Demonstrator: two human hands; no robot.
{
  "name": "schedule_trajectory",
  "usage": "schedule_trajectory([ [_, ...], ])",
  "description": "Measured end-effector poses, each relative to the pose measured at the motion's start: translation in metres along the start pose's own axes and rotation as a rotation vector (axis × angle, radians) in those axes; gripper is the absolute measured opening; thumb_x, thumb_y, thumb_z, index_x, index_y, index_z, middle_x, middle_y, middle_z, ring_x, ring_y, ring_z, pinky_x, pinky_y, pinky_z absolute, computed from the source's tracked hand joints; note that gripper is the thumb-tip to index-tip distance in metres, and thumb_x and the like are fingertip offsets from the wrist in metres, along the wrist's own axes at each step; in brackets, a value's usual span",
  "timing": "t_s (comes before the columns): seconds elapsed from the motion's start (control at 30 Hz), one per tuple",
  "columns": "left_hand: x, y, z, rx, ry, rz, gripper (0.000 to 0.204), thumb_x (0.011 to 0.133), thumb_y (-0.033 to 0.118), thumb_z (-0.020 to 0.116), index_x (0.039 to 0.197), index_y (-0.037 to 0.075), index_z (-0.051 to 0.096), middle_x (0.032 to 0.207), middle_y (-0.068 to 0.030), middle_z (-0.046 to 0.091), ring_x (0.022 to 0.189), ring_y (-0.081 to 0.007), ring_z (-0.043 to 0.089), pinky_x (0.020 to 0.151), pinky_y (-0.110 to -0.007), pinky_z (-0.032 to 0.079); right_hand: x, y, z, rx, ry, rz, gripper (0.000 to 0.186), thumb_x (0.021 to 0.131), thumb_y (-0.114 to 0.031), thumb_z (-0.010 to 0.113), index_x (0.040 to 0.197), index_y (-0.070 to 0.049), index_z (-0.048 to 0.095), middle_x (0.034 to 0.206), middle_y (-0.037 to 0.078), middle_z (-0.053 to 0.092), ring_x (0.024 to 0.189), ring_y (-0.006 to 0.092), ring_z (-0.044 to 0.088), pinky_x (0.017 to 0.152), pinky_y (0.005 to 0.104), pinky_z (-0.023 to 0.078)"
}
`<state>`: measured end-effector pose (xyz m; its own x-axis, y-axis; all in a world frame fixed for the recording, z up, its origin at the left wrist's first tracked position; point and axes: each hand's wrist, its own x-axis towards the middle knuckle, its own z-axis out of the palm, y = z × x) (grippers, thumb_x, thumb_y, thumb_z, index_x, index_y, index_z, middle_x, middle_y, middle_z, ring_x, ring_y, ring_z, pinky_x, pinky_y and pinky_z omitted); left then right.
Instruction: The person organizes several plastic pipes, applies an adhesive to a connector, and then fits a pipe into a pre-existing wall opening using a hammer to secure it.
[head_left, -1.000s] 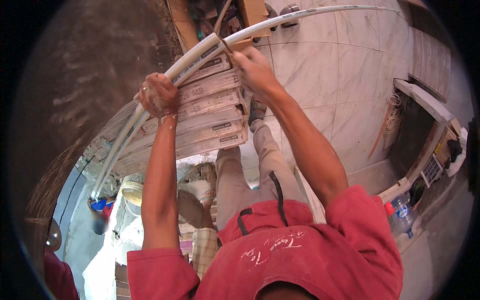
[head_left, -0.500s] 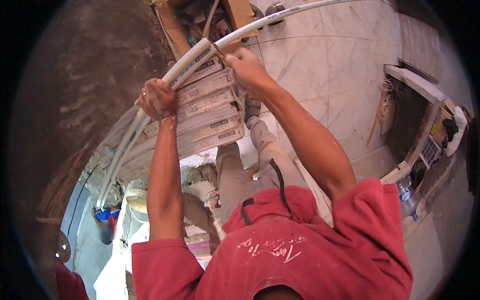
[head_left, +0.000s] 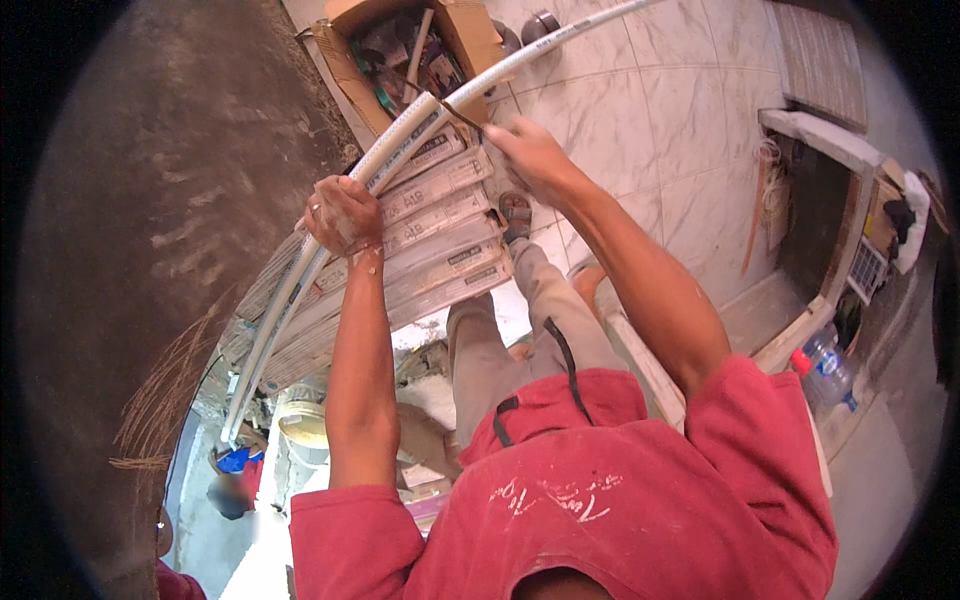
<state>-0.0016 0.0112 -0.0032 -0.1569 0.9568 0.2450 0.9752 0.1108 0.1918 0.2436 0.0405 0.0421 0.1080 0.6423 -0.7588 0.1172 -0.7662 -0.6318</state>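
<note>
Between hands: white pipes (head_left: 400,150), left hand (head_left: 342,212) gripping, right hand (head_left: 530,155) touching.

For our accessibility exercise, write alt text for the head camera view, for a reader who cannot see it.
Seen from above, a person in a red shirt grips long white pipes with the left hand, while the right hand holds a thin dark blade against them. The pipes lie over stacked flat boxes, above a pale tiled floor with an open cardboard box.

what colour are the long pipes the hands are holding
White, seen best in the head view: the pipes run under the left hand and the right hand.
</note>
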Motion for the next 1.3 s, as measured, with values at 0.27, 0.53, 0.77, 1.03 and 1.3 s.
schedule_trajectory([
  [0.27,-0.004,-0.010,-0.003,0.076,-0.051,-0.030,0.015,0.087,0.022,0.046,0.081,0.008,0.051,0.073,-0.0074,0.059,0.076,-0.0277,0.057,0.078,-0.044,0.042,-0.028,-0.011,0.000,-0.002,-0.070,0.087,0.028,0.086,-0.021,0.056,0.093,0.006,0.058,0.078,0.011,0.061,0.071,0.0175,0.056,0.067,0.0319,0.046],
  [0.53,-0.003,-0.004,0.007,0.009,-0.054,0.005,0.018,0.090,0.025,0.042,0.084,0.009,0.049,0.074,-0.0095,0.058,0.076,-0.0308,0.057,0.078,-0.045,0.040,0.011,-0.015,0.018,0.099,-0.043,-0.031,0.018,0.091,-0.022,0.055,0.085,-0.006,0.051,0.064,0.000,0.045,0.048,0.0087,0.039,0.038,0.0287,0.031],
  [0.77,-0.003,0.007,0.002,-0.026,-0.029,0.007,0.018,0.089,0.025,0.043,0.083,0.009,0.050,0.074,-0.0089,0.059,0.076,-0.0298,0.057,0.077,-0.044,0.040,0.012,-0.013,0.016,0.130,-0.036,-0.030,0.017,0.091,-0.021,0.055,0.086,-0.006,0.050,0.062,-0.003,0.043,0.044,0.0061,0.035,0.037,0.0247,0.028],
  [1.03,-0.003,0.002,-0.006,0.033,-0.037,-0.008,0.013,0.087,0.020,0.047,0.080,0.010,0.050,0.072,-0.0049,0.058,0.077,-0.0260,0.057,0.079,-0.041,0.042,-0.026,0.021,-0.004,0.130,-0.030,-0.053,0.017,0.091,-0.022,0.055,0.088,-0.006,0.052,0.071,-0.003,0.047,0.060,0.0045,0.041,0.052,0.0217,0.036],
  [1.3,0.000,-0.002,0.002,0.002,-0.029,-0.039,0.021,0.090,0.026,0.042,0.085,0.008,0.052,0.074,-0.0117,0.060,0.075,-0.0325,0.057,0.075,-0.046,0.040,-0.021,0.036,-0.010,0.068,-0.125,-0.110,0.023,0.092,-0.027,0.055,0.091,-0.004,0.053,0.074,0.000,0.050,0.066,0.0066,0.045,0.055,0.0233,0.038],
])
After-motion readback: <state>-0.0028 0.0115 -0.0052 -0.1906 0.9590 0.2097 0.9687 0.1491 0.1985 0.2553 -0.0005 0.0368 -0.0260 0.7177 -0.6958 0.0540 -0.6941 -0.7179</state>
